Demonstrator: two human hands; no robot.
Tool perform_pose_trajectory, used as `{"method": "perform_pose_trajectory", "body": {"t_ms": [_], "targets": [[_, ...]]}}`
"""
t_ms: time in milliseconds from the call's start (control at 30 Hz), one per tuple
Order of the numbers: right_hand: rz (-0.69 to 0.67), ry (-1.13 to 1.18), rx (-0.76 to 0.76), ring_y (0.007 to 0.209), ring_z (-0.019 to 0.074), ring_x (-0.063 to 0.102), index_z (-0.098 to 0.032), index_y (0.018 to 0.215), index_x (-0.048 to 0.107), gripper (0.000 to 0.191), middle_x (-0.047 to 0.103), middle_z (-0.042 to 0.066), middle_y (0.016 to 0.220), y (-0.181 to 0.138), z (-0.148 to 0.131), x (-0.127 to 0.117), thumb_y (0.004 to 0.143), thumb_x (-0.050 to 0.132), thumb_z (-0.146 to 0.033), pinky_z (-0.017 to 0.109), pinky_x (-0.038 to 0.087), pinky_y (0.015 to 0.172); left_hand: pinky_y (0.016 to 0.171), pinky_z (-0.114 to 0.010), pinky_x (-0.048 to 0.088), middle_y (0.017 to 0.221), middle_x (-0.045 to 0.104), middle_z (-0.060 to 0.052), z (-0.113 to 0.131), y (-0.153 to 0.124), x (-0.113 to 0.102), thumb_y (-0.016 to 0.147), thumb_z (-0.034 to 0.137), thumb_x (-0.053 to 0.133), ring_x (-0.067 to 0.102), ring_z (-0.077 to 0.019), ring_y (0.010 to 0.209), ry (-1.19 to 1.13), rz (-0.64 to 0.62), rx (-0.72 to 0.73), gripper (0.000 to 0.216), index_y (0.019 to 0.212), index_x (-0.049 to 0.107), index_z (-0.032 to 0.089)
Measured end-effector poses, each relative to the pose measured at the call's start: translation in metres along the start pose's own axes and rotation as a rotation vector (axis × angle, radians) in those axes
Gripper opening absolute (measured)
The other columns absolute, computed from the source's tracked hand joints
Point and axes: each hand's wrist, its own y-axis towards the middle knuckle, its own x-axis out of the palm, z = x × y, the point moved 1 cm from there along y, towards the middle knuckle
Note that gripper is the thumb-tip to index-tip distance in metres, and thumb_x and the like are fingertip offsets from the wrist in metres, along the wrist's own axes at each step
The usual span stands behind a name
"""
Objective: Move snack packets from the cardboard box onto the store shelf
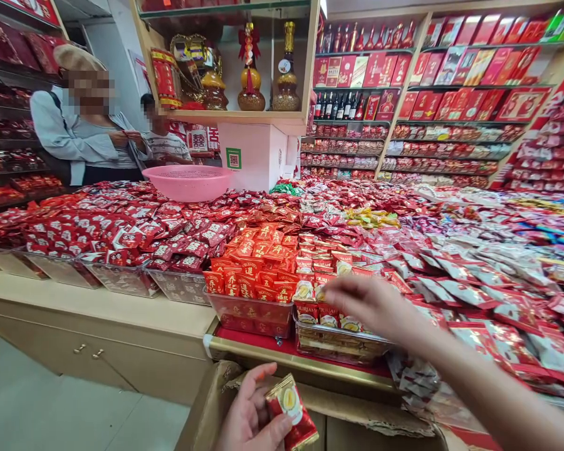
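My left hand [256,416] is low in the middle, over an open cardboard box, with fingers and thumb closed around a red candy packet [291,410] that bears a durian picture and gold ends. My right hand [371,307] reaches in from the right over a clear plastic bin [343,344] of matching durian packets [305,312] standing in rows. Its fingertips are together at one of these packets in the bin; slight blur covers them. Directly left stands another clear bin [249,316] with orange-red packets [249,282] carrying gold characters.
The cardboard box [357,410] sits below the counter's gold edge [244,351]. Heaps of wrapped sweets [451,263] spread across the display. A pink plastic basket [188,183] rests on them at the back. Two people [89,138] stand beyond, at left. Stocked shelves [427,69] line the back wall.
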Motion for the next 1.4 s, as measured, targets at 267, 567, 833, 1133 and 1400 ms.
{"method": "perform_pose_trajectory", "body": {"t_ms": [267, 567, 833, 1133, 1400], "targets": [[-0.095, 0.49, 0.161, 0.049, 0.0078, 0.046, -0.015, 0.066, 0.056, 0.026, 0.053, -0.002, 0.056, -0.043, 0.0, 0.065, 0.075, 0.054, -0.039, 0.02, 0.036, 0.046, 0.078, -0.028, 0.043, 0.088, 0.06, -0.001, 0.046, 0.007, 0.038, 0.069, 0.02, 0.062, 0.056, -0.0138, 0.084, 0.178, -0.186, 0.089, 0.055, 0.116, 0.035, 0.025], [0.088, 0.5, 0.179, 0.045, 0.0066, 0.043, -0.015, 0.066, 0.059, 0.028, 0.051, -0.002, 0.051, -0.014, 0.002, 0.018, 0.07, 0.059, -0.042, 0.02, 0.034, 0.043, 0.064, -0.023, 0.041, 0.066, 0.055, 0.004, 0.034, 0.004, 0.027, 0.074, 0.022, 0.056, 0.053, -0.009, 0.063, 0.243, -0.154, 0.07, 0.039, 0.111, 0.041, 0.021], [0.234, 0.425, 0.142, 0.042, 0.0065, 0.042, -0.016, 0.064, 0.054, 0.024, 0.053, -0.001, 0.052, 0.046, -0.007, -0.019, 0.065, 0.063, -0.038, 0.02, 0.033, 0.039, 0.068, -0.027, 0.046, 0.102, 0.059, -0.007, 0.014, 0.002, 0.003, 0.072, 0.027, 0.058, 0.056, -0.014, 0.076, 0.252, 0.009, 0.226, 0.037, 0.108, 0.051, 0.023], [-0.081, 0.817, 0.15, 0.055, 0.0089, 0.052, -0.018, 0.088, 0.05, 0.028, 0.053, -0.003, 0.063, -0.01, -0.018, 0.072, 0.072, 0.059, -0.038, 0.022, 0.044, 0.05, 0.095, -0.027, 0.035, 0.119, 0.055, -0.003, 0.044, 0.014, 0.009, 0.069, 0.024, 0.063, 0.047, -0.0211, 0.111, 0.55, 0.108, 0.467, 0.043, 0.111, 0.056, 0.029], [-0.189, 0.878, 0.261, 0.056, 0.0097, 0.056, -0.017, 0.076, 0.05, 0.028, 0.057, -0.001, 0.07, -0.011, -0.01, 0.057, 0.071, 0.059, -0.042, 0.024, 0.046, 0.053, 0.053, -0.02, 0.039, 0.091, 0.065, -0.011, 0.05, 0.015, 0.047, 0.082, 0.044, 0.04, 0.058, -0.0122, 0.066, -0.39, -0.155, -0.129, 0.04, 0.095, 0.06, 0.012]]}}
